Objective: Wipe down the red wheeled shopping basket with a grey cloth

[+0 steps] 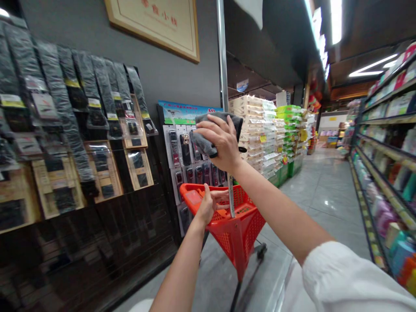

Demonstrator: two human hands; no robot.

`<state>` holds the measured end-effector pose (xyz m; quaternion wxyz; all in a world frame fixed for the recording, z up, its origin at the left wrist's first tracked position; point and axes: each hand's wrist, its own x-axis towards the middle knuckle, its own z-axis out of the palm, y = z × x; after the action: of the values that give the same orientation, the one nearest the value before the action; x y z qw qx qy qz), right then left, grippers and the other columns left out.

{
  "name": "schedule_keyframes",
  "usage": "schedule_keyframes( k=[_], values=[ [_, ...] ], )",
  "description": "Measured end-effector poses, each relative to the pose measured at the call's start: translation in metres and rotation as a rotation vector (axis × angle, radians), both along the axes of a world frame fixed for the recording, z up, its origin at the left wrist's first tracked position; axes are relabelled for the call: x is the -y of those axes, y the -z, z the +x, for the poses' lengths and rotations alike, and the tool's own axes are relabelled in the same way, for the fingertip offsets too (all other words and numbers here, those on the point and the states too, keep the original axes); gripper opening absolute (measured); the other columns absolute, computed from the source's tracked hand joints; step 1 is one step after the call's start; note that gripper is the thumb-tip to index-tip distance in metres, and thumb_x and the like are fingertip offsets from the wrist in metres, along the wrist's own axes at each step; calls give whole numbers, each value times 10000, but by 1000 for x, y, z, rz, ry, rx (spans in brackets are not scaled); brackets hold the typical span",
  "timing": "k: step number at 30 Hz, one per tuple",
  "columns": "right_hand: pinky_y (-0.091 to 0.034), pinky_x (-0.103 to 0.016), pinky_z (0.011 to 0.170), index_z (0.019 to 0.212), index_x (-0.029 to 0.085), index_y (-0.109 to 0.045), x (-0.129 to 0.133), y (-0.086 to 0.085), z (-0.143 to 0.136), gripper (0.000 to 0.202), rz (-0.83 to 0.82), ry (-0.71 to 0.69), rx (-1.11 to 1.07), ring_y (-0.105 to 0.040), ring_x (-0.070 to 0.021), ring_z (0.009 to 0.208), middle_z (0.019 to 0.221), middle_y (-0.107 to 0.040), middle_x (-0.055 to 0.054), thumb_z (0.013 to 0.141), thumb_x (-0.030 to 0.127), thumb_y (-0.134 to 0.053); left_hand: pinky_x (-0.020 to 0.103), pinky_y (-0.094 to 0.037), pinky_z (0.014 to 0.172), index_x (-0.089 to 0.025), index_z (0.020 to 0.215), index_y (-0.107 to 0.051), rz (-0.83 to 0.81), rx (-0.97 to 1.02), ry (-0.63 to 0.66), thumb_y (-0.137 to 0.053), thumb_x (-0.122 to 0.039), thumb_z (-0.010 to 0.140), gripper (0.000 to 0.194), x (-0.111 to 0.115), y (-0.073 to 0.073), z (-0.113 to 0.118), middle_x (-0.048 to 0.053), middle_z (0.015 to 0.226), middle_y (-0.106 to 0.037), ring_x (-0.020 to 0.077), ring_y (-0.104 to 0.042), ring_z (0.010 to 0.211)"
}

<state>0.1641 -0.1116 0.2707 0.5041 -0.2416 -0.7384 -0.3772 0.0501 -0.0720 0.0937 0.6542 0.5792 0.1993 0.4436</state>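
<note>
Black and clear-wrapped packs (94,93) hang in a row along the dark wall at the far left, with pale boxes (139,167) below them. A framed sign (156,21) is fixed above, toward the wall's right edge. Next comes a display board (172,115) with a blue strip along its top edge and small packaged goods under it. A red cart (238,245) stands before the board, narrowing toward its base. At its near rim, left of the near corner, the left hand (207,208) is half open, thumb raised and fingers stretched toward the slim rod (232,197) that rises from that corner; whether they touch the rod is hard to tell. Above the cart's rim, the right hand (224,147) is closed over a bunched grey cloth (202,142), its fingers spread across the top. The cloth overlaps the display board's right edge from this view. Beyond are stacked white boxes (247,121), then green boxes (287,130). A grey floor (325,199) runs back to packed shelves (383,117) at the right edge.
</note>
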Motion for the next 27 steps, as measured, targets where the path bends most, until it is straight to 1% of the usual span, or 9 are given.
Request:
schedule_keyframes(
  k=[2,4,6,9,12,15,19,23,27],
  values=[
    [24,-555,1228,1234,281,-611,3,4,1,333,8,-14,192,-354,-251,1424,1341,-607,-13,906,241,-561,468,-536,883,-66,976,-757,-14,-7,3,-243,-838,802,944,-1,-1,1,250,1000,-730,372,-639,1084],
    [44,-557,1229,1253,299,-597,1,11,8,349,27,-31,346,-360,-229,1426,1366,-597,8,917,220,-549,476,-524,903,-72,969,-755,-20,-7,2,-235,-830,811,933,-1,0,2,246,986,-734,374,-629,1107],
    [22,-561,1232,1306,313,-556,-4,22,21,382,40,-31,431,-356,-202,1433,1411,-564,19,945,197,-501,485,-521,911,-75,959,-749,-29,-10,7,-229,-818,825,917,-2,0,3,237,967,-738,360,-637,1101],
    [-22,-550,1241,1370,318,-495,-14,47,49,420,14,8,482,-379,-165,1421,1444,-534,27,979,174,-437,481,-533,897,-78,896,-744,-48,-11,-20,-264,-808,832,876,-2,1,5,219,934,-744,330,-667,1048],
    [-78,-543,1242,1359,300,-517,-25,80,77,406,-73,44,472,-418,-169,1397,1426,-549,8,979,176,-444,443,-555,862,-83,835,-741,-46,2,-41,-297,-807,827,849,-1,1,5,209,922,-744,304,-688,986],
    [-148,-534,1234,1339,271,-553,-31,116,93,377,-145,8,400,-413,-196,1403,1397,-576,-29,972,221,-481,402,-574,804,-80,845,-741,-35,-14,-17,-268,-820,821,878,-3,1,7,208,917,-742,287,-698,934],
    [-211,-491,1228,1327,251,-575,-29,166,96,364,-223,-85,342,-411,-192,1405,1367,-603,-50,976,292,-486,338,-583,676,-114,904,-725,-45,-39,-63,-228,-844,801,889,-8,2,12,160,871,-741,245,-705,846],
    [-262,-462,1216,1288,264,-611,-19,220,94,342,-365,-147,306,-428,-171,1392,1330,-632,-34,995,284,-434,249,-537,539,-151,993,-704,-44,-69,-131,-259,-850,789,853,-9,3,18,114,822,-733,198,-695,737],
    [-353,-438,1182,1340,241,-574,-1,276,92,382,-459,-220,122,-403,-177,1408,1333,-630,-47,1000,272,-403,243,-526,522,-127,937,-710,-38,-124,-142,-289,-853,780,853,-5,0,20,125,794,-729,202,-692,722]
  ],
)
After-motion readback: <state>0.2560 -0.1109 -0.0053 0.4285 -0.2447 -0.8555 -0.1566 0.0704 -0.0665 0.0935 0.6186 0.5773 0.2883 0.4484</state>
